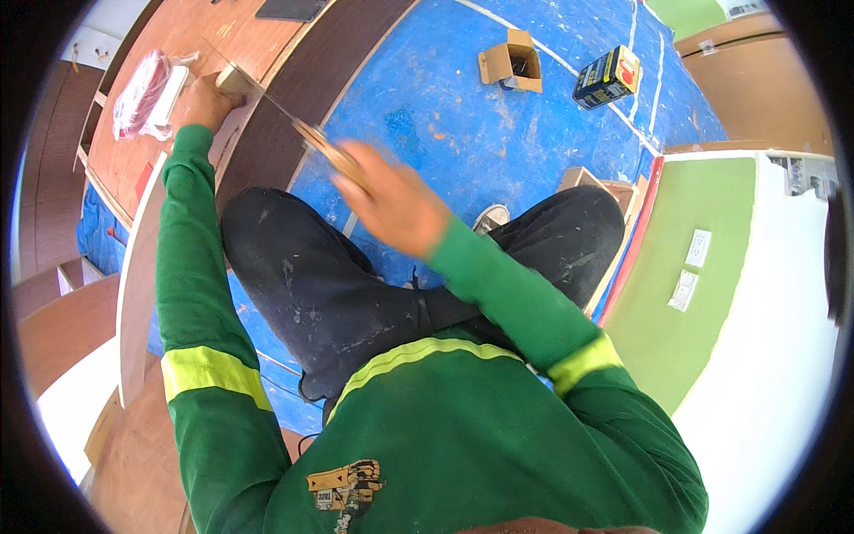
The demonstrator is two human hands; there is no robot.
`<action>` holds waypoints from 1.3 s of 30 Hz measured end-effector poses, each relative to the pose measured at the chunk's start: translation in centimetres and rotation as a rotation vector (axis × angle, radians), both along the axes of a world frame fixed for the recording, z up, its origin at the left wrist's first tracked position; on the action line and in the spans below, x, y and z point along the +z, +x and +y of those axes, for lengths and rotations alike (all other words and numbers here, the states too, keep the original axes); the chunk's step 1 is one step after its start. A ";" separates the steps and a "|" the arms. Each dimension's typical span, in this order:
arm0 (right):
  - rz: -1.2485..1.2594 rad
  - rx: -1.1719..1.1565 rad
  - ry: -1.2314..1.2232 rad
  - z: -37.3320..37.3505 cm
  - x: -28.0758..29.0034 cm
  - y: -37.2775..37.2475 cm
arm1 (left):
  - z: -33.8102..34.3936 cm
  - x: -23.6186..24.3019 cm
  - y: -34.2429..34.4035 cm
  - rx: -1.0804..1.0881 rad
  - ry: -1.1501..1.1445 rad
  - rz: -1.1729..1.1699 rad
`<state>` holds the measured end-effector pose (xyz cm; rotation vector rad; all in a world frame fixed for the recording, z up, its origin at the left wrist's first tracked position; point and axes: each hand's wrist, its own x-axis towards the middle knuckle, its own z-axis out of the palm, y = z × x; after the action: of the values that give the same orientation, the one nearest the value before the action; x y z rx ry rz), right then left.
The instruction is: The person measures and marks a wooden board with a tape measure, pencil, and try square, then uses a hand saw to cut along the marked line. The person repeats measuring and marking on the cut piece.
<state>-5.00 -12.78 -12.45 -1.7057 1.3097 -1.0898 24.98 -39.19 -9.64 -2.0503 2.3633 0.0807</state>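
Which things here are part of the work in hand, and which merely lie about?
In use: left hand on a small wooden block; right hand gripping a thin blade-like tool, blurred; wooden panel.
Lying about: open cardboard box, dark can, plastic bag.

So the floor [445,98] is covered in blue sheeting with white lines running across it. An open cardboard box [511,60] sits on it, with a dark tin can [607,76] lying near it. Wooden boards [178,80] lie along the left, and a plastic bag [147,93] with something red inside rests on one.
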 end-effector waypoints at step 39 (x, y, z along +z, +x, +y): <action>0.065 0.038 0.303 10.8 4.3 -6.0 | 1.2 0.4 0.3 0.055 0.013 -0.011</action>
<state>-11.00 -1.95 -8.11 -1.5426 1.3976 -0.7745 25.24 -38.00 -9.24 -2.1049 2.2944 0.0845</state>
